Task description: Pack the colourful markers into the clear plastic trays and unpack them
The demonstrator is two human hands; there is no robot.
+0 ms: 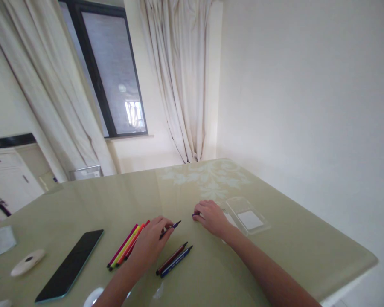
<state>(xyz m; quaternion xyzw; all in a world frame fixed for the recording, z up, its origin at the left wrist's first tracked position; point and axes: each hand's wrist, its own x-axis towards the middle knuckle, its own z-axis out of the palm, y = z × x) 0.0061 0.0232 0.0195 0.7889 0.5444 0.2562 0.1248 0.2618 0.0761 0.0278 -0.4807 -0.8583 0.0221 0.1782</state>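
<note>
My left hand is closed around a dark purple marker, its bare tip pointing up and to the right. A short way to the right, my right hand pinches a small purple piece that looks like the marker's cap; most of it is hidden by the fingers. Below my left hand lie a brown marker and a blue marker, side by side with tips uncovered. Partly behind my left hand, several markers lie in a row, among them a magenta marker and a yellow marker.
A clear plastic case lies open beside my right forearm. Toward the left are a black-screened phone, a white oval object and a pale packet. The table meets a wall on the right.
</note>
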